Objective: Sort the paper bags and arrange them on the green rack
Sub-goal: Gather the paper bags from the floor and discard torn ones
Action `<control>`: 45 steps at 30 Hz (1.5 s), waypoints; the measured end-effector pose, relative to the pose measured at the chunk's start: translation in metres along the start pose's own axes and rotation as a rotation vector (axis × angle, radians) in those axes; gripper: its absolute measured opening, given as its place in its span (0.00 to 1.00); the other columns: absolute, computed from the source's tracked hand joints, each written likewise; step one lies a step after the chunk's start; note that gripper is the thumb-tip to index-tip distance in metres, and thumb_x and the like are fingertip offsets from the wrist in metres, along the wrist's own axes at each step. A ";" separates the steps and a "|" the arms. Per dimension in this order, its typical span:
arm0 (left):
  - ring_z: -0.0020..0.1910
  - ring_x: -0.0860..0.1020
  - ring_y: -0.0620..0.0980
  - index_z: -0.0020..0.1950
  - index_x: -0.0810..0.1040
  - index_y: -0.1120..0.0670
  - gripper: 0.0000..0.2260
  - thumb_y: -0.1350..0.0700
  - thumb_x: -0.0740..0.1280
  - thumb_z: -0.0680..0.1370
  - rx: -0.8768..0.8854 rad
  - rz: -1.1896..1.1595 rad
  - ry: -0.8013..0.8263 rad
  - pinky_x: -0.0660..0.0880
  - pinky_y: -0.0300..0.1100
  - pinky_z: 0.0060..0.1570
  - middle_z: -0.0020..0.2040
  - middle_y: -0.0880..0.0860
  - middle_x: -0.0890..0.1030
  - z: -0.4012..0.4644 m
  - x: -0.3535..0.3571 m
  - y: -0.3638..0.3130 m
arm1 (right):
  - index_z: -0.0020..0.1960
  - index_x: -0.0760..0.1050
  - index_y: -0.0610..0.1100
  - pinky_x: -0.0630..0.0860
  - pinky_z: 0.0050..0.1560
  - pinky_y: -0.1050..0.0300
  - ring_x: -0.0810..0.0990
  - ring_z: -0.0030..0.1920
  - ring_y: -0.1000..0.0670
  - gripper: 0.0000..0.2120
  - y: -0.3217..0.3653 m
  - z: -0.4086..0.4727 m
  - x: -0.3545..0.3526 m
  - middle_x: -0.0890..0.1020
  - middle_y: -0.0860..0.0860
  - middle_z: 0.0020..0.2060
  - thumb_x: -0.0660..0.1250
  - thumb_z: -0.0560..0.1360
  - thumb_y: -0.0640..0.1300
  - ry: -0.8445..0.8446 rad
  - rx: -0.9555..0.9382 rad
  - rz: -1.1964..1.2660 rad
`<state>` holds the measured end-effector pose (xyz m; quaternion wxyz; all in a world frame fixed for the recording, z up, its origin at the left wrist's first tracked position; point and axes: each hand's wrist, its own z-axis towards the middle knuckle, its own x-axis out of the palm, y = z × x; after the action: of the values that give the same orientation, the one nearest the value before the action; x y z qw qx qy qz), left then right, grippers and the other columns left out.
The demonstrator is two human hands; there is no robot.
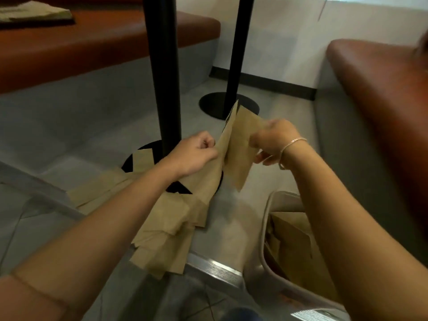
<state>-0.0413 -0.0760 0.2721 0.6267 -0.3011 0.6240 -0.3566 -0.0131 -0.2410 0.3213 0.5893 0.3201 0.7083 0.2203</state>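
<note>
Both my hands hold flat brown paper bags above the floor. My left hand (196, 151) pinches the left bag (212, 177) by its edge. My right hand (273, 142), with a bracelet on the wrist, grips the right bag (240, 144); the two bags touch and stand upright between my hands. Several more brown paper bags (162, 230) lie scattered on the grey floor below, around a black table pole's base. A light bin (266, 228) at the lower right holds more brown bags (291, 242). No green rack shows in the head view.
Two black table poles (162, 72) (238, 49) rise from round bases on the floor. Brown padded benches stand at the left (69, 47) and right (382, 89). A metal step edge (213, 267) runs near my feet. A folded paper stack (34, 12) lies top left.
</note>
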 end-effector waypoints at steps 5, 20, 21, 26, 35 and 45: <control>0.37 0.69 0.46 0.37 0.68 0.49 0.08 0.56 0.66 0.74 0.029 -0.043 0.121 0.64 0.42 0.38 0.36 0.47 0.71 0.000 0.019 -0.054 | 0.51 0.76 0.38 0.75 0.29 0.60 0.78 0.31 0.50 0.06 -0.043 -0.042 -0.072 0.82 0.41 0.42 0.64 0.75 0.38 0.012 0.084 -0.093; 0.36 0.70 0.44 0.39 0.70 0.51 0.07 0.60 0.63 0.75 0.039 -0.050 0.439 0.67 0.36 0.36 0.36 0.46 0.72 -0.011 0.062 -0.099 | 0.73 0.60 0.50 0.66 0.66 0.49 0.72 0.59 0.47 0.41 -0.073 -0.048 -0.105 0.73 0.48 0.61 0.76 0.66 0.41 0.186 -0.042 -0.116; 0.36 0.70 0.44 0.39 0.69 0.51 0.07 0.60 0.63 0.75 0.045 -0.067 0.437 0.67 0.36 0.36 0.37 0.47 0.72 -0.011 0.063 -0.098 | 0.71 0.64 0.50 0.66 0.66 0.50 0.73 0.57 0.47 0.38 -0.075 -0.048 -0.108 0.74 0.49 0.57 0.76 0.65 0.42 0.201 -0.042 -0.125; 0.40 0.70 0.48 0.39 0.68 0.52 0.08 0.62 0.61 0.76 0.072 -0.152 0.432 0.68 0.38 0.38 0.41 0.52 0.72 -0.007 0.067 -0.095 | 0.45 0.78 0.44 0.73 0.62 0.48 0.79 0.51 0.45 0.32 -0.078 -0.049 -0.127 0.82 0.46 0.45 0.80 0.43 0.53 0.195 -0.064 -0.061; 0.43 0.78 0.46 0.43 0.73 0.51 0.04 0.58 0.65 0.77 -0.062 -0.173 0.438 0.75 0.40 0.45 0.42 0.48 0.79 0.002 0.082 -0.076 | 0.43 0.78 0.48 0.76 0.40 0.56 0.79 0.40 0.47 0.05 -0.066 -0.053 -0.148 0.80 0.50 0.38 0.73 0.70 0.42 0.126 -0.143 -0.468; 0.50 0.80 0.48 0.49 0.75 0.51 0.02 0.58 0.65 0.78 -0.168 -0.015 0.270 0.78 0.43 0.51 0.51 0.51 0.81 0.009 0.047 -0.034 | 0.51 0.78 0.42 0.71 0.44 0.59 0.75 0.44 0.47 0.13 -0.066 -0.029 -0.060 0.79 0.48 0.45 0.71 0.71 0.48 0.371 -0.037 -1.033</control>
<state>-0.0367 -0.1341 0.2739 0.5071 -0.3064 0.7279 -0.3453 -0.0480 -0.3280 0.3235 0.4915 -0.1238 0.8614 -0.0321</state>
